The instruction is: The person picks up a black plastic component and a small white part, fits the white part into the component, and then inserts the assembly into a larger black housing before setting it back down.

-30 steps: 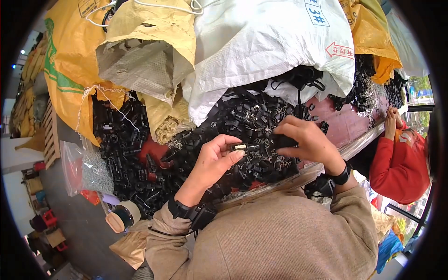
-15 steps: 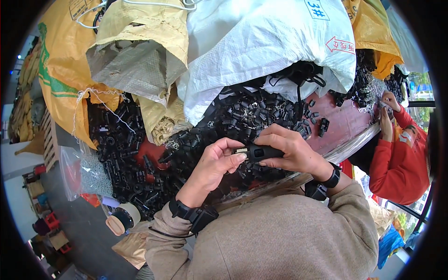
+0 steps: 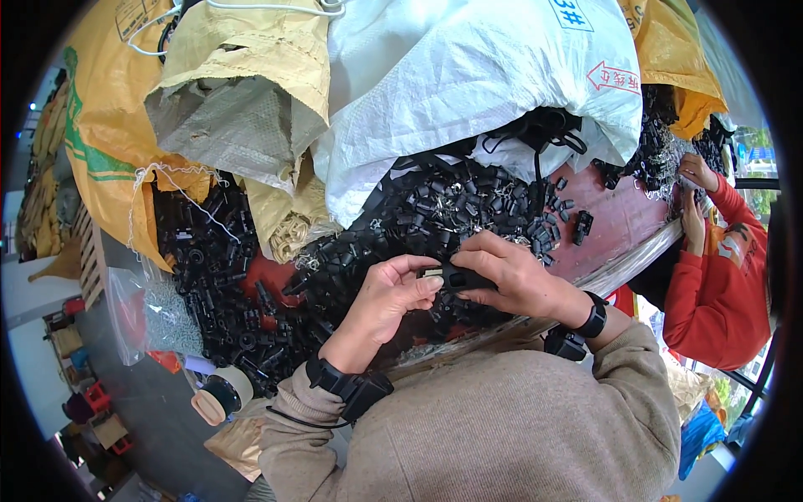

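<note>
My left hand (image 3: 383, 301) and my right hand (image 3: 520, 280) meet over the near part of the table. Between them is a black plastic housing (image 3: 458, 278) with a dark opening in its side. The right fingers are wrapped round its right end. A small pale rectangular piece (image 3: 432, 273) shows at the left end, pinched between my left thumb and fingertips. Whether it sits inside the housing or only against it, I cannot tell. Just beyond the hands lies a heap of small black plastic parts (image 3: 477, 201), some with shiny metal bits.
A white woven sack (image 3: 468, 75) spills black parts onto the red tabletop (image 3: 611, 213). Yellow sacks (image 3: 113, 117) stand at the left. More black parts (image 3: 222, 309) and a clear bag of small pieces (image 3: 171, 322) lie there. A person in red (image 3: 719, 284) works at the right.
Both hands keep their grip on the housing and have barely shifted. The view has moved slightly. The other person's hand at the right has moved a little.
</note>
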The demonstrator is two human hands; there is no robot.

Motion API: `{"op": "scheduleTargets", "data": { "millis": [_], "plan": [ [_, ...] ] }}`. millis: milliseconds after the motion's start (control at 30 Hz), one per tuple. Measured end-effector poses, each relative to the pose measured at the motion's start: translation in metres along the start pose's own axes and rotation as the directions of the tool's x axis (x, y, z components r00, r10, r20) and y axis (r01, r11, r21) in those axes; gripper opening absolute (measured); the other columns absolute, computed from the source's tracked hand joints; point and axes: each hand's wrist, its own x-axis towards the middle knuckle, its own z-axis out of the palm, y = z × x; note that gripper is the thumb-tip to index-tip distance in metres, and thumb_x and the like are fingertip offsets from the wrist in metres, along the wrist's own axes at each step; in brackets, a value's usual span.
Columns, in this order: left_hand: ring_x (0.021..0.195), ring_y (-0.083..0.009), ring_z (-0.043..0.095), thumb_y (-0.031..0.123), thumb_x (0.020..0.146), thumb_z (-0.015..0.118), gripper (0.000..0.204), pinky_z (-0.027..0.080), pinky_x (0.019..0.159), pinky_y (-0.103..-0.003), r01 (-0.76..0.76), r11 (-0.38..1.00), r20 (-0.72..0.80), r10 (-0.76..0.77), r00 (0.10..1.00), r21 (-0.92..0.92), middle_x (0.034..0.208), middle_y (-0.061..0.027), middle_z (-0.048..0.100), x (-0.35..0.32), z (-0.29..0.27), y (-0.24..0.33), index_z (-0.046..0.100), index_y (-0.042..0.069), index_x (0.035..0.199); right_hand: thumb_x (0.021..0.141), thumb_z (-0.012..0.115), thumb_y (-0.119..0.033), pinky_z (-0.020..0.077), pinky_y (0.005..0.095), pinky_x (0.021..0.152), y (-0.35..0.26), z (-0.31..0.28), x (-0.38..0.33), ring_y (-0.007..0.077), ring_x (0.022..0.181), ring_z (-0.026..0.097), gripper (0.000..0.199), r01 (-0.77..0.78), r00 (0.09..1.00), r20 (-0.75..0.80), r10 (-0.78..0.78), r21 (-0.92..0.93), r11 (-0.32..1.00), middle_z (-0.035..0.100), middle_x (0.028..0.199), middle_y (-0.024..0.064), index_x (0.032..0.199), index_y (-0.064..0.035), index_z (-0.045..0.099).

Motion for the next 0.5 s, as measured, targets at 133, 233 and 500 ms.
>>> {"op": "scheduleTargets", "data": {
  "millis": [133, 233, 500],
  "plan": [
    [0.062, -0.0093, 0.057, 0.006, 0.073, 0.063, 0.030, 0.048, 0.055, -0.019, 0.033, 0.997, -0.035, -0.035, 0.999, -0.068, 0.077, -0.0048, 0.058, 0.002, -0.004, -0.002, 0.053, -0.001, 0.100, 0.062, 0.069, -0.010, 0.0464, 0.0331, 0.064, 0.003, 0.004, 0.002, 0.0273, 0.079, 0.053, 0.043, 0.051, 0.998, -0.021, -0.052, -0.077, 0.996, 0.048, 0.092, 0.0121, 0.099, -0.0022, 0.049],
    [0.063, -0.0103, 0.058, 0.006, 0.073, 0.062, 0.030, 0.049, 0.056, -0.020, 0.023, 0.998, -0.041, -0.025, 0.999, -0.062, 0.078, -0.0056, 0.059, 0.004, -0.002, -0.002, 0.053, -0.002, 0.101, 0.062, 0.068, -0.010, 0.0466, 0.0329, 0.063, 0.006, 0.005, 0.002, 0.0277, 0.079, 0.053, 0.042, -0.013, 1.000, -0.027, 0.013, 0.006, 1.000, 0.047, 0.092, 0.0123, 0.099, -0.0016, 0.048],
    [0.063, -0.0095, 0.057, 0.008, 0.074, 0.063, 0.030, 0.048, 0.057, -0.019, -0.002, 0.999, -0.103, -0.003, 0.995, -0.045, 0.078, -0.0053, 0.058, 0.005, 0.003, 0.002, 0.054, -0.003, 0.100, 0.064, 0.069, -0.013, 0.0443, 0.0320, 0.067, 0.014, 0.023, -0.001, 0.0270, 0.079, 0.052, 0.042, -0.045, 0.991, -0.125, 0.052, 0.055, 0.997, 0.048, 0.091, 0.0125, 0.099, -0.0009, 0.049]
  ]
}}
